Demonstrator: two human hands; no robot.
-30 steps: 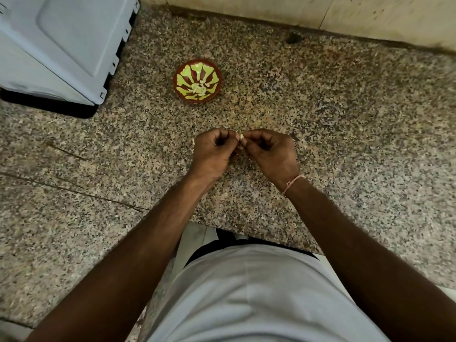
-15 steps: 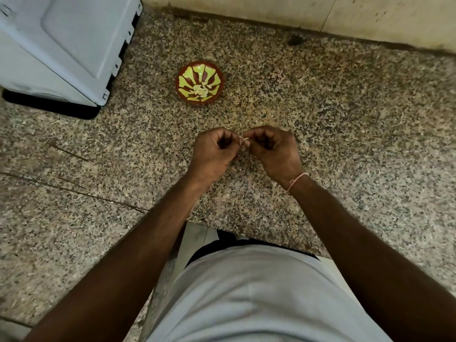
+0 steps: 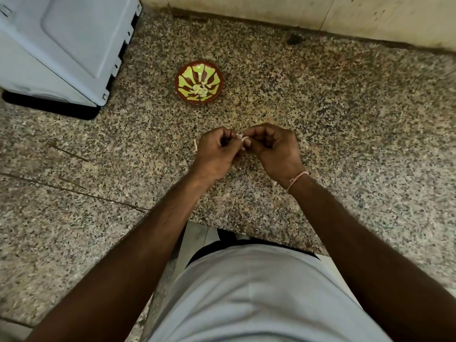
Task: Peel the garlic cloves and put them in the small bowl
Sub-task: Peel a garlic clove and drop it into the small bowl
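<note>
**Garlic clove being peeled between both hands**

A single garlic clove (image 3: 243, 138) is pinched between the fingertips of the left hand (image 3: 217, 154) and the right hand (image 3: 272, 150), both held close together just above the counter (image 3: 345, 134). The fingers of each hand are curled inward around the clove, so that only a small pale sliver of it is seen between them. The step in hand is judged to be the peeling itself: the skin appears partly lifted, though how much is left cannot be told.

Once the skin is off, the clove would have to be carried forward and slightly left to the small bowl (image 3: 199, 82), which stands well apart from the hands, and dropped inside.

The clove looks small, whitish and slightly curved. A few pale peeled cloves (image 3: 200, 90) are already seen lying in the bowl, which is red-brown with a yellow-green pattern. A pale scrap, probably skin (image 3: 195, 145), lies just beside the left hand.
</note>
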